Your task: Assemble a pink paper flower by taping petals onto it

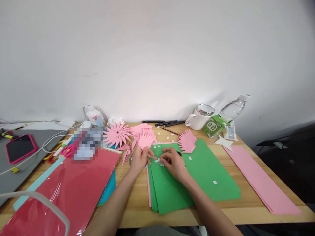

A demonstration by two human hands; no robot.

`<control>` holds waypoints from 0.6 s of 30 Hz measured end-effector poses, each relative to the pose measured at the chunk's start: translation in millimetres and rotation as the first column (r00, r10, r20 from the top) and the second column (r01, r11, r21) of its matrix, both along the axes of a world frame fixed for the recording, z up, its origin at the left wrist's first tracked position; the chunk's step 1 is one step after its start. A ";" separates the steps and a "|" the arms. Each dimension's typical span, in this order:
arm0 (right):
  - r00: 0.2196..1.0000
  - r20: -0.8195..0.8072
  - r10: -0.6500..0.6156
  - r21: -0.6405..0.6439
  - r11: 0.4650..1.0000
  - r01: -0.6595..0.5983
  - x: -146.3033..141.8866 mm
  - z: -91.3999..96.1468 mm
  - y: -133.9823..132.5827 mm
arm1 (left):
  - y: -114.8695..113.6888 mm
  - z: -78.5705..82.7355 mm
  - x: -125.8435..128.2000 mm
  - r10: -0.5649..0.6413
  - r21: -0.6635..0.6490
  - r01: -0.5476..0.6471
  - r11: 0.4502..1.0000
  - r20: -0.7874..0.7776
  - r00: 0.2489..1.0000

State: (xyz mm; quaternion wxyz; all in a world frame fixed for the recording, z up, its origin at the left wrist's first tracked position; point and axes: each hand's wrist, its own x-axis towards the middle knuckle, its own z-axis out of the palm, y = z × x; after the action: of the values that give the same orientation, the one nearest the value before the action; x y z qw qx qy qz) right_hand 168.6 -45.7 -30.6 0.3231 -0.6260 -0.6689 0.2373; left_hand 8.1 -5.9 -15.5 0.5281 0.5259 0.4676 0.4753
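Observation:
My left hand (pixel 140 159) grips a folded pink paper fan piece (pixel 145 141) by its lower edge, just above the stack of green sheets (pixel 209 177). My right hand (pixel 173 162) rests on the green stack with its fingertips pinched on a small white tape scrap (pixel 158 161), right beside the left hand's fingers. More small white scraps (pixel 215 182) lie scattered on the green paper. A finished pink paper flower (pixel 117 133) lies behind the left hand, and another fan of pink points (pixel 187 141) lies behind the right hand.
Red sheets in plastic (pixel 66 193) cover the left of the wooden desk (pixel 133 203). Pink strips (pixel 261 178) lie at right. At the back stand a white mug (pixel 199 120), a water bottle (pixel 232 109), a green carton (pixel 213 126) and pens (pixel 169 123). Scissors (pixel 66 151) and a phone (pixel 19 147) lie far left.

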 end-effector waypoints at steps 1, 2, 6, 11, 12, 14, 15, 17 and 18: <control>1.000 0.002 -0.001 0.000 1.000 0.001 -0.6 0.8 0.0 | 0.6 -0.7 -0.4 -0.018 -0.007 0.018 1.000 0.007 1.000; 1.000 0.002 -0.002 0.002 1.000 0.002 -1.2 1.4 -0.1 | 1.0 -1.6 -1.0 -0.041 -0.013 0.041 0.999 0.002 0.999; 1.000 0.004 -0.002 0.024 1.000 0.002 -3.5 1.4 -1.8 | 1.4 -4.5 -2.5 -0.058 0.005 0.059 0.998 -0.020 0.998; 1.000 -0.013 0.022 0.028 0.999 -0.022 -5.3 -0.9 -4.5 | -0.5 2.8 -1.7 -0.061 -0.030 0.062 0.998 0.035 0.998; 0.999 -0.023 0.025 0.027 0.999 -0.024 -5.6 -1.3 -4.7 | -0.9 5.2 -1.7 -0.078 -0.044 0.080 0.996 0.054 0.996; 0.997 -0.072 0.028 0.019 0.999 -0.027 -5.5 -2.0 -4.3 | -1.3 9.6 -2.1 -0.109 -0.068 0.115 0.991 0.089 0.990; 0.993 -0.111 0.026 0.012 1.000 -0.025 -5.0 -2.3 -3.8 | -1.4 11.4 -2.6 -0.118 -0.079 0.127 0.989 0.112 0.987; 0.978 -0.209 0.019 0.003 1.000 -0.019 -3.1 -2.8 -2.4 | -1.4 14.3 -4.0 -0.122 -0.104 0.141 0.984 0.174 0.977; 0.964 -0.266 0.016 -0.002 1.000 -0.017 -1.8 -3.0 -1.5 | -1.4 15.5 -4.9 -0.121 -0.116 0.147 0.982 0.210 0.970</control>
State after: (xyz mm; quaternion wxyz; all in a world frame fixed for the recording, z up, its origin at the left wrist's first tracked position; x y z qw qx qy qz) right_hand 166.9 -47.2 -33.6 0.4068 -0.5835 -0.6240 0.3234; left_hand 3.2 -7.3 0.0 0.6369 0.4697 0.4050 0.4579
